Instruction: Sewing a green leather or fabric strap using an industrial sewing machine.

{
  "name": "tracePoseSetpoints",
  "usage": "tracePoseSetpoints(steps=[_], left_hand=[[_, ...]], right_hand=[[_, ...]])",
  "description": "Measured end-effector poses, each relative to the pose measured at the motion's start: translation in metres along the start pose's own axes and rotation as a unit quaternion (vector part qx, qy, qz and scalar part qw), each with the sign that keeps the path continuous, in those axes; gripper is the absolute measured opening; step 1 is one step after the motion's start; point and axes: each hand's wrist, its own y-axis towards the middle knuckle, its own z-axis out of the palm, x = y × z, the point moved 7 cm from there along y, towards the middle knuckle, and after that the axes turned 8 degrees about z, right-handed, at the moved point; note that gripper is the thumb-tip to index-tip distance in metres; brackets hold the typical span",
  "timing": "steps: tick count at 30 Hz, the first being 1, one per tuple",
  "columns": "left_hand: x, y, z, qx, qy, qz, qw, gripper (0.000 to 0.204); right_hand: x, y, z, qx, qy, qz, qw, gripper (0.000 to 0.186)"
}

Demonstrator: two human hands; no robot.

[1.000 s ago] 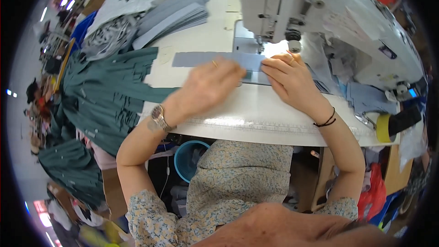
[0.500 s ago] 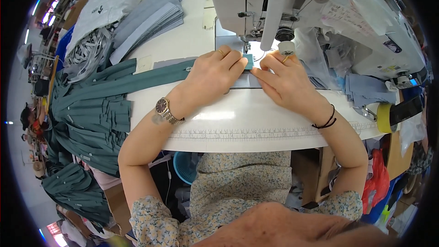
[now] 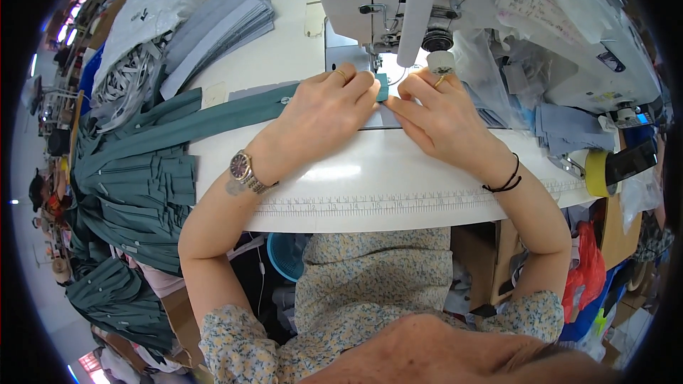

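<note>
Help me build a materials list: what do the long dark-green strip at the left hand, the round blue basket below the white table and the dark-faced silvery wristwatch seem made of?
The long dark-green strip: probably cloth, matte; it lies limp, without shine. The round blue basket: likely plastic, satin-looking, judging by its even colour. The dark-faced silvery wristwatch: apparently polished metal, given its shiny linked band.

Bare hands [image 3: 327, 107] [image 3: 449, 112]: two
Green strip [image 3: 235, 113] in hand: one
Finger rings [image 3: 342, 74] [image 3: 440, 80]: two
Wristwatch [image 3: 240, 165]: one
Sewing machine [image 3: 569, 50]: one
Yellow roll [image 3: 596, 174]: one
Blue basket [image 3: 284, 256]: one
</note>
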Motion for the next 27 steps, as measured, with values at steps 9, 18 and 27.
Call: tracePoseSetpoints(steps=[9,18,27], left_hand=[[-0.008,-0.006,0.001,0.076,-0.032,-0.014,0.996,0.064],[-0.005,-0.008,0.005,0.095,-0.035,-0.031,0.994,0.065],[0.031,-0.015,-0.004,0.035,-0.077,-0.079,0.993,0.032]], right_hand=[[-0.004,-0.002,-0.004,-0.018,-0.007,0.023,1.0,0.015],[-0.007,0.001,0.003,0.046,0.017,0.014,0.999,0.031],[-0.007,-0.001,0.002,0.065,0.004,0.011,0.998,0.029]])
